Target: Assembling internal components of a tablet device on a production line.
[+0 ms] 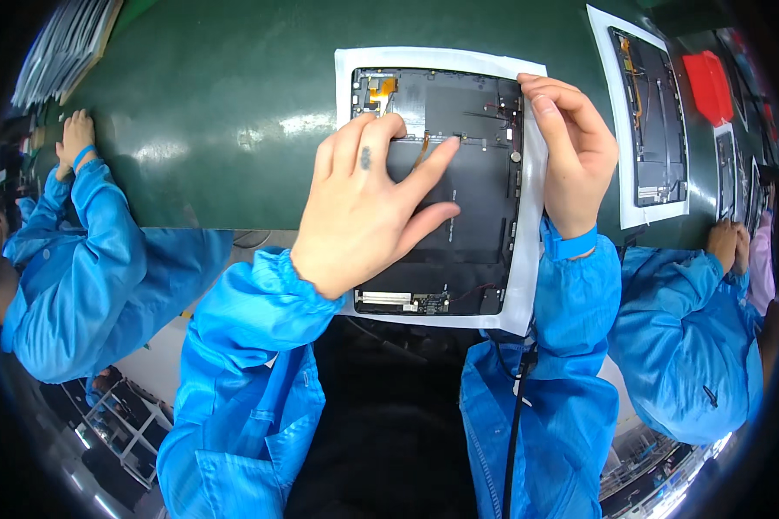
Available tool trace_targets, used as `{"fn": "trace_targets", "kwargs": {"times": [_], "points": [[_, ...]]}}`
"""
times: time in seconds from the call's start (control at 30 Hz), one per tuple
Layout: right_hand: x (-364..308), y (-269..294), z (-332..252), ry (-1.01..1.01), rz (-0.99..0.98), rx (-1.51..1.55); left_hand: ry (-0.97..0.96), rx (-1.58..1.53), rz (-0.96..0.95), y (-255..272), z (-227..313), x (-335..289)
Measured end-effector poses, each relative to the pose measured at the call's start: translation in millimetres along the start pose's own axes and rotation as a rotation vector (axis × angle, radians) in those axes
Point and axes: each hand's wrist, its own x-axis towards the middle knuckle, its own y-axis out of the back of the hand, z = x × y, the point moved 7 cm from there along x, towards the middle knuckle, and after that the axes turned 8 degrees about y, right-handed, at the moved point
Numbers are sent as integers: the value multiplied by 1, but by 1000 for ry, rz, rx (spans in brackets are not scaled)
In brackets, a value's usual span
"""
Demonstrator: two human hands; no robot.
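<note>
An opened tablet housing [476, 221], black with an orange flex ribbon at its upper left and a small circuit board along its lower edge, lies in front of me on a white foam sheet [521, 259]. Over its left half spreads my left hand [359, 190], fingers apart, the index fingertip on or just above a thin strip that crosses the housing. My right hand [576, 143] is at the upper right corner, thumb and index finger bent together at the edge. Whether anything small is pinched there cannot be made out. A blue band [571, 245] circles the right wrist.
A second opened tablet housing [653, 121] on white foam lies to the right, beside a red piece [708, 86]. Stacked grey sheets [65, 48] stand at the far left of the green table [234, 95]. Co-workers in blue smocks sit at both sides, one's hands [76, 138] at the left edge.
</note>
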Motion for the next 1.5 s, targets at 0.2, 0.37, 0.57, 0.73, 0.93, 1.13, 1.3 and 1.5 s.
{"fn": "trace_targets", "kwargs": {"times": [0.2,0.37,0.57,0.73,0.93,1.13,1.3,1.5], "points": [[0,4,-4,-28,36,-24,457,-392,55,51,-58,-43],[3,18,-2,-12,191,-148,627,-565,-170,33,-60,-78],[0,15,-4,-42,164,-164,628,-638,-160,22,-56,-67],[0,13,-1,-68,165,-124,592,-700,-206,23,-57,-61],[0,14,1,-66,149,-123,637,-518,46,28,-92,-32],[1,13,3,-103,155,-147,694,-615,-54,14,-99,-1],[1,14,6,-103,156,-115,596,-495,-43,28,-85,6],[1,14,3,-108,149,-131,560,-996,86,24,-72,-8]]}}
